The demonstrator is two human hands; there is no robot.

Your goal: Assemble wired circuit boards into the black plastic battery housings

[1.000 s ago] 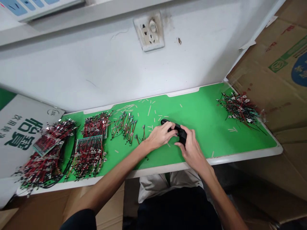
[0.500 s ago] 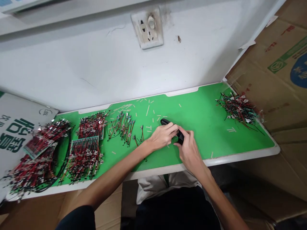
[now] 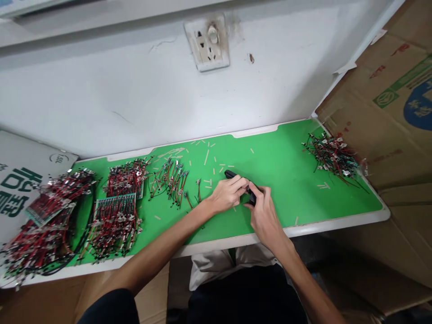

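Over the middle of the green table my left hand (image 3: pixel 228 195) is closed around a long black object (image 3: pixel 230 174), whose far end sticks out past the fingers. My right hand (image 3: pixel 266 210) grips the near end of that same object, thumb and fingers pinched against it. The fingertips of both hands meet, so the object's middle is hidden and its exact kind cannot be made out. Just left of my left hand lie a few small wired circuit pieces (image 3: pixel 199 189). A looser group of wired boards (image 3: pixel 173 182) lies farther left.
Circuit panels with red and black wires (image 3: pixel 116 225) pile up on the left, beside a white carton (image 3: pixel 20 180). Another wire heap (image 3: pixel 332 155) lies at the far right by a cardboard box (image 3: pixel 381 135). Pale strips (image 3: pixel 206 157) are scattered on the green tabletop (image 3: pixel 276 157).
The view has shifted very slightly. Both hands keep their hold on the black object, with only a small movement of the fingers.
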